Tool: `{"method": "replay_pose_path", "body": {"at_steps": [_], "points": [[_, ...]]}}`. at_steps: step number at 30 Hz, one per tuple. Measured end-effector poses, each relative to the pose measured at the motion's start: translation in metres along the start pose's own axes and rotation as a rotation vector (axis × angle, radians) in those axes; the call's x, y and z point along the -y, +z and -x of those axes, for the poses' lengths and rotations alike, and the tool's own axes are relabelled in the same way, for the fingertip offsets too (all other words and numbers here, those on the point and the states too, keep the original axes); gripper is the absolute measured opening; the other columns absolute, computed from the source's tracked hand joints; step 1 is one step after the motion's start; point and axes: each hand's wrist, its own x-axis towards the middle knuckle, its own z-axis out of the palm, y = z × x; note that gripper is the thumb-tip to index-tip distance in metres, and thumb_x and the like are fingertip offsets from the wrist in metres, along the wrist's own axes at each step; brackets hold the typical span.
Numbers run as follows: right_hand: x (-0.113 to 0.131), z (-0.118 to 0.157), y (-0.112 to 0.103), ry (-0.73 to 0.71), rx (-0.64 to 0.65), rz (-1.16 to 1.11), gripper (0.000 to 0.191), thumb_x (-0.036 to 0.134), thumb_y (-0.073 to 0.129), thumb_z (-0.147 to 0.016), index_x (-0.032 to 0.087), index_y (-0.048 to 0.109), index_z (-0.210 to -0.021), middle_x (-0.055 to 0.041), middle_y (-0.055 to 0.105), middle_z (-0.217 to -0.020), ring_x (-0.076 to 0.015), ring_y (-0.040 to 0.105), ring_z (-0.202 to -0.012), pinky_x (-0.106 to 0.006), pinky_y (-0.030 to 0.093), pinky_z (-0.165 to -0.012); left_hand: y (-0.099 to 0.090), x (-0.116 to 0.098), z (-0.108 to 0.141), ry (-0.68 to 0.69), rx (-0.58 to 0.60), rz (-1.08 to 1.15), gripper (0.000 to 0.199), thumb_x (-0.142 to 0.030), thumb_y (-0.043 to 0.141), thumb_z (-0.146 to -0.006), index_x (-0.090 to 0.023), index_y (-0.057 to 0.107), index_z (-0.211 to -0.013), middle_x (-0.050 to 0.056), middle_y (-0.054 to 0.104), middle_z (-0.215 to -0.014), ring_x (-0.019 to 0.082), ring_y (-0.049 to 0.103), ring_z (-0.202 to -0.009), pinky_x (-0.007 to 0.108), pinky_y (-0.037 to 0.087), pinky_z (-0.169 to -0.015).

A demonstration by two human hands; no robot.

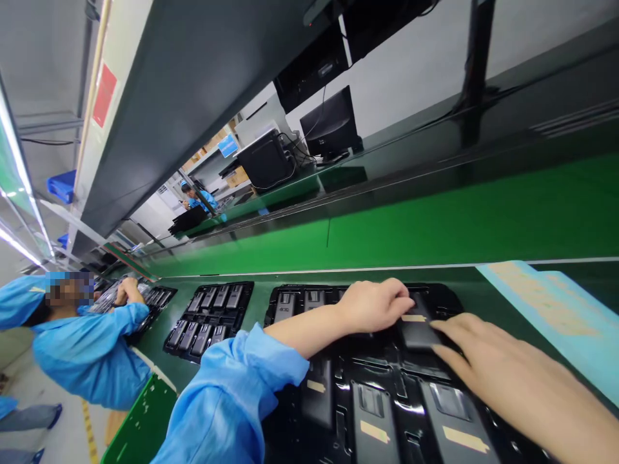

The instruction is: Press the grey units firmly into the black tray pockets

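My left hand (374, 304) reaches across the black plastic tray (399, 368), its fingers curled together at the top of a dark grey battery-like case (420, 335). The fingertips are by a beige tape strip (414, 318) on that case; whether they pinch anything is hidden. From the right comes my right hand (476, 354), thumb and forefinger stretched and apart at the case's right edge. In the tray's near row lie more such cases with tape strips, including one case (372, 412) in the middle and another case (454, 419) at the right.
Light-blue sheets (556, 316) with beige strips lie on the green bench at right. A second filled tray (210, 316) stands to the left. Beyond it a co-worker (91, 348) in blue handles things. A green crate (140, 419) is at lower left; a shelf (159, 96) hangs overhead.
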Motion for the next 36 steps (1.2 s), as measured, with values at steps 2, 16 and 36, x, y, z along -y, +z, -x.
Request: {"method": "replay_pose_path", "body": {"at_steps": [2,16,36], "points": [[0.008,0.005,-0.005,-0.093,-0.087,0.049,0.039,0.023,0.026,-0.085,0.014,0.064,-0.080,-0.0083,0.059,-0.072,-0.0173,0.055,-0.060,-0.028,0.046,-0.048,0.007,0.002,-0.006,0.164,0.083,-0.214,0.002,-0.023,0.053,-0.077,-0.021,0.055,-0.077,-0.004,0.052,-0.060,0.012,0.047,-0.057,0.021,0.032,-0.056],[0.017,0.016,-0.007,-0.059,-0.191,0.134,0.038,0.017,0.026,-0.083,0.012,0.064,-0.081,-0.0111,0.059,-0.080,-0.0208,0.051,-0.071,-0.036,0.043,-0.064,0.011,0.015,-0.029,0.439,0.333,-0.295,0.012,-0.021,0.049,-0.082,-0.022,0.060,-0.087,-0.002,0.067,-0.086,0.010,0.061,-0.074,0.017,0.040,-0.066],[0.017,0.016,-0.005,-0.023,-0.194,0.065,0.039,0.018,0.025,-0.084,0.009,0.062,-0.086,-0.0115,0.059,-0.081,-0.0216,0.052,-0.073,-0.038,0.039,-0.068,0.002,0.010,-0.041,0.575,0.425,-0.445,0.009,-0.021,0.048,-0.083,-0.021,0.056,-0.078,0.000,0.064,-0.078,0.011,0.056,-0.065,0.018,0.029,-0.054]]}}
